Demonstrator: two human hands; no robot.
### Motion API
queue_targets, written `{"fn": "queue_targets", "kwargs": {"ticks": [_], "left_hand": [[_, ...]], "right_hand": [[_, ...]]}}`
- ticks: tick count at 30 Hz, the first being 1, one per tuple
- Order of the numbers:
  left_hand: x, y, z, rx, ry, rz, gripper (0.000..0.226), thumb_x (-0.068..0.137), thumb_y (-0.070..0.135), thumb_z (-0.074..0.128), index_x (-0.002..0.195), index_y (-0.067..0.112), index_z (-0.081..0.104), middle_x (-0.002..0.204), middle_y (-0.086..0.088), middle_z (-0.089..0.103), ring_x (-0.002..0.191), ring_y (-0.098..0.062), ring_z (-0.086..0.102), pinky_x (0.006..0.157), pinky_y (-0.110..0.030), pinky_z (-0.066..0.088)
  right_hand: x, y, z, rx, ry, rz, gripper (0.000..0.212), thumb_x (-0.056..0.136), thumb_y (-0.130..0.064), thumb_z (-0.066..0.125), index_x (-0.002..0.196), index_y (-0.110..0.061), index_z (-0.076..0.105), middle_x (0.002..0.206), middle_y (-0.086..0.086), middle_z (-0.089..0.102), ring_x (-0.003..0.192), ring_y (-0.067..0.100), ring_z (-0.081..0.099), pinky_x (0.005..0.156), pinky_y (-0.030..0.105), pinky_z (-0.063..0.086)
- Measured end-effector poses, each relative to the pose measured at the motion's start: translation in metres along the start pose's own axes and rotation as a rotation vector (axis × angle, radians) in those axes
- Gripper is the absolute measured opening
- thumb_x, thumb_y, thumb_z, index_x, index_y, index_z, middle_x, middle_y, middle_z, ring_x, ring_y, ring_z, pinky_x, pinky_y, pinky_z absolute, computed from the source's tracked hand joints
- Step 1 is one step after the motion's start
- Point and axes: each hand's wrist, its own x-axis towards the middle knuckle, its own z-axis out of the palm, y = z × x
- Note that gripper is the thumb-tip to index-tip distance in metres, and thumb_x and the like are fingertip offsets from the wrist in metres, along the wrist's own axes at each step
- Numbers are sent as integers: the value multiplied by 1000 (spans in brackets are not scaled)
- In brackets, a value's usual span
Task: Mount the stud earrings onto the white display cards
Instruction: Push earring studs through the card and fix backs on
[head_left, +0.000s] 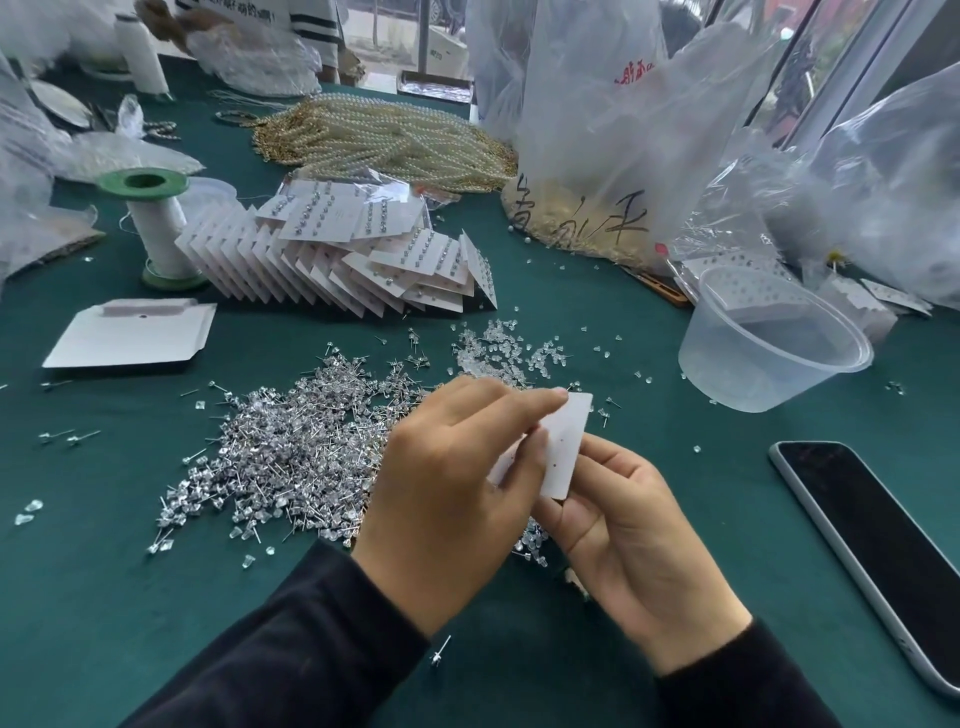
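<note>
A small white display card (565, 447) with tiny holes is held upright between both hands above the green table. My left hand (457, 499) pinches its upper edge with fingers closed over it; my right hand (628, 525) supports its lower end from beneath. A big heap of silver stud earrings (291, 457) lies just left of my hands. Clear plastic earring backs (498, 348) are scattered behind the card. A fanned stack of finished cards with studs (353, 260) sits farther back. Whether a stud is in my fingers is hidden.
A clear plastic bowl (774, 353) stands at right, a black phone (878, 545) lies near the right edge. A white folded box (135, 332) and a green-capped thread spool (156, 223) are at left. Pearl strands (384, 140) and plastic bags (597, 130) fill the back. Another person stands behind.
</note>
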Motion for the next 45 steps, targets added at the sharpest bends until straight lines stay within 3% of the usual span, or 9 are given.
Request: {"fn": "queue_targets", "kwargs": {"ticks": [8,12,16,20,23,27,32,38,45], "left_hand": [[1,4,-6,-158,-181,-138,48,67,46,68,93,6,71,89,-3,68,70,-8,61,65,-15,50],[1,5,-3,-210,-168,-246,30,68,32,70,88,9,74,85,1,72,70,-6,66,62,-23,55],[1,3,-4,-248,-197,-289,15,74,19,62,80,22,75,72,11,72,64,2,64,61,-21,53],[1,0,-3,-355,-250,-463,17,72,32,62,71,19,74,66,6,72,62,-8,67,60,-26,54],[3,-6,-2,-494,-293,-593,16,77,25,72,68,11,72,65,-5,72,64,-24,69,64,-39,58],[4,-15,-1,-625,-256,-738,15,81,13,63,70,4,70,64,-7,70,58,-16,67,55,-28,58],[5,-26,-2,-616,-130,-854,19,85,13,60,68,8,69,69,-6,73,56,-22,69,53,-30,59],[8,-28,-5,-659,-67,-934,21,87,11,58,69,6,66,63,-5,71,51,-23,67,45,-23,55],[9,-25,-5,-679,-79,-963,21,88,10,57,69,3,65,58,-6,70,48,-21,66,42,-21,53]], "right_hand": [[-2,7,-2,-302,194,-322,13,68,-3,61,76,-7,71,86,18,69,75,23,68,67,32,56],[-1,14,0,-916,411,-734,13,71,-4,57,73,-16,62,91,-2,56,79,0,58,61,11,45],[2,19,1,-1079,447,-919,2,75,-4,63,76,-5,65,89,-4,52,78,2,56,66,17,50],[3,21,2,-1211,442,-1005,4,75,4,61,74,0,63,87,4,51,72,4,50,67,11,45],[3,21,1,-1193,409,-1002,5,76,5,61,76,1,63,87,6,52,71,8,51,65,13,46],[1,8,-4,-1068,358,-1023,4,80,-3,63,82,-5,65,92,1,52,80,6,55,68,16,47],[6,-25,-39,-842,685,-841,18,85,-9,61,88,-26,59,85,-2,61,76,6,61,72,18,49],[9,-33,-70,-1291,483,-287,12,79,-10,69,83,-22,69,73,-6,64,64,4,55,60,7,39],[9,-27,-68,-1410,464,-277,12,77,-11,70,69,-20,71,75,-9,60,64,-5,50,59,5,36]]}}
